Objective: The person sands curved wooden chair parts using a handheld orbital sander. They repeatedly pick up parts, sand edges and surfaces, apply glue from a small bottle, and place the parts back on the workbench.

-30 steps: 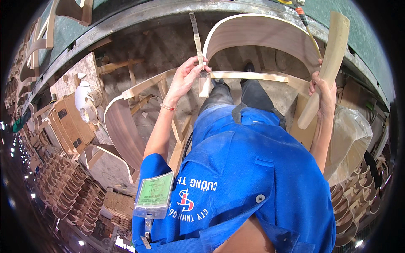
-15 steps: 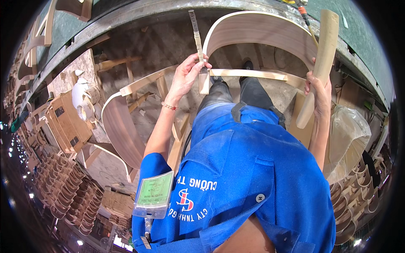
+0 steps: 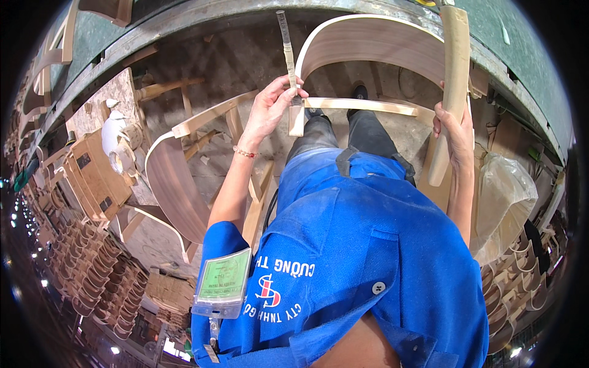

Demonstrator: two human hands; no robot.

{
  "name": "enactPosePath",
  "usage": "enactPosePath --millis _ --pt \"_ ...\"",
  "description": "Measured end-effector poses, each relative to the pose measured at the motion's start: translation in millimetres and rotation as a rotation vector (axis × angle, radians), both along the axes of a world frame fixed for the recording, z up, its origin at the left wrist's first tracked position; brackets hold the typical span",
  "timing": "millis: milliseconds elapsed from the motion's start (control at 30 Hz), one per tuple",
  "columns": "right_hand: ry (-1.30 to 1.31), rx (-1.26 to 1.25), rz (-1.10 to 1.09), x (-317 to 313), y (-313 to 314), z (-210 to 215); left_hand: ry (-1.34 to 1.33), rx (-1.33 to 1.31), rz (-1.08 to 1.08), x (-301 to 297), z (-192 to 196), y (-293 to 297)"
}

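My left hand [image 3: 273,110] pinches the lower part of a slim tool with a tape-wrapped handle [image 3: 287,55], which stands up from the fingers. Its lower end meets the end of a wooden chair-frame part [image 3: 296,122]; the exact tip is hidden by the fingers and too small to tell. My right hand [image 3: 455,126] is wrapped round a long, pale, rounded wooden bar [image 3: 455,67], held raised and near upright at the right. In front of me is a curved bentwood chair frame [image 3: 368,34], with a straighter rail [image 3: 362,106] nearer my legs.
A green-topped workbench [image 3: 521,67] with a metal edge runs along the far side. At left stand another curved wooden frame [image 3: 175,184], a cardboard box [image 3: 98,175] and tape rolls [image 3: 126,153]. A clear plastic bag [image 3: 506,190] hangs at right; stacked curved parts [image 3: 98,276] fill the lower left.
My right hand and the wooden bar have shifted left, toward the curved frame, and the bar stands more upright. My left hand and its tool have hardly moved.
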State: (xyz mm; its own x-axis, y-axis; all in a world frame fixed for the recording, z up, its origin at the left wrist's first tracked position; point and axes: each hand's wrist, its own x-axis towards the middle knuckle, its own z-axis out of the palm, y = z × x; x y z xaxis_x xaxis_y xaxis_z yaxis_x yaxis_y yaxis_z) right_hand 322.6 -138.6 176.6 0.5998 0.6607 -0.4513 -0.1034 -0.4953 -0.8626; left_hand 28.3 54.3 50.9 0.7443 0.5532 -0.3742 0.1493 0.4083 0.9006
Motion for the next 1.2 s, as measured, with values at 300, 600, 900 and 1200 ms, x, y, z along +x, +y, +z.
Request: enactPosePath --millis 300,600,900,1200 --pt "-0.189 -0.035 0.298 5.4 16.1 -3.2 -0.043 0.065 -0.034 -2.4 -3.7 -0.3" --pt "-0.378 0.082 0.673 -13.8 106.0 52.4 -0.008 0.091 0.022 -2.3 -3.5 -7.0" --pt "-0.343 -0.013 0.655 -8.0 120.3 87.7 -0.016 0.137 0.01 -5.0 -2.7 -10.5" --pt "-0.405 0.046 0.907 -19.9 99.6 65.2 0.007 0.128 -0.016 -7.7 -0.2 -13.7"
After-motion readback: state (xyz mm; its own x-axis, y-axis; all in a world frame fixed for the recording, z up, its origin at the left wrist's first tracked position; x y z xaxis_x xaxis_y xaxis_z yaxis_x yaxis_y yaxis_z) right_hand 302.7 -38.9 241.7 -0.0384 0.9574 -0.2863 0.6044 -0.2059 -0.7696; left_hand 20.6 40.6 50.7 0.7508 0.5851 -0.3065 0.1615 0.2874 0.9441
